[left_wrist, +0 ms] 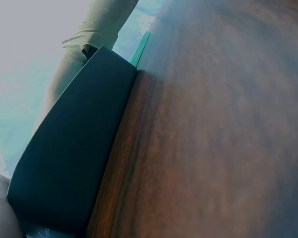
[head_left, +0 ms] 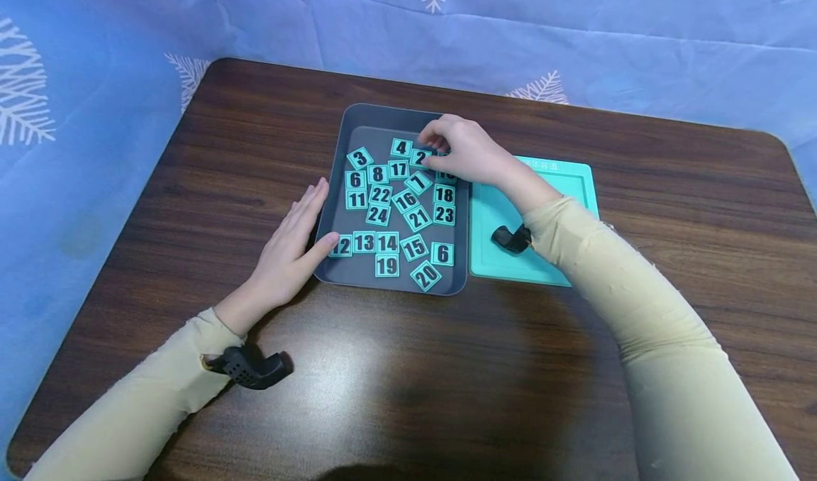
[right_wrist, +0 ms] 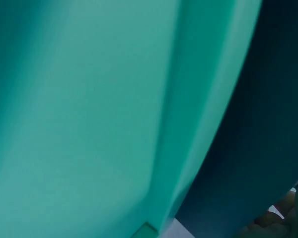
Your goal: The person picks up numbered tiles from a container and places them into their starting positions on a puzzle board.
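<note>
Inside a dark grey tray (head_left: 332, 218) lie several teal number tiles, among them the 24 tile (head_left: 379, 215) and the 20 tile (head_left: 425, 276). My left hand (head_left: 290, 254) rests along the tray's left side, its fingers straight and its thumb over the near left corner by the 12 tile (head_left: 345, 245). Over the tray's far right part, my right hand (head_left: 469, 151) reaches down with bent fingers. Its thumb and fingertips are apart, close beside the 2 tile (head_left: 418, 157). Some tiles under that hand are partly hidden.
A teal frame board (head_left: 530, 277) with a raised rim lies right against the tray, partly covered by my right forearm. Both stand on a dark wooden table (head_left: 383, 367). Blue cloth (head_left: 357, 20) with white snowflake prints hangs behind the table.
</note>
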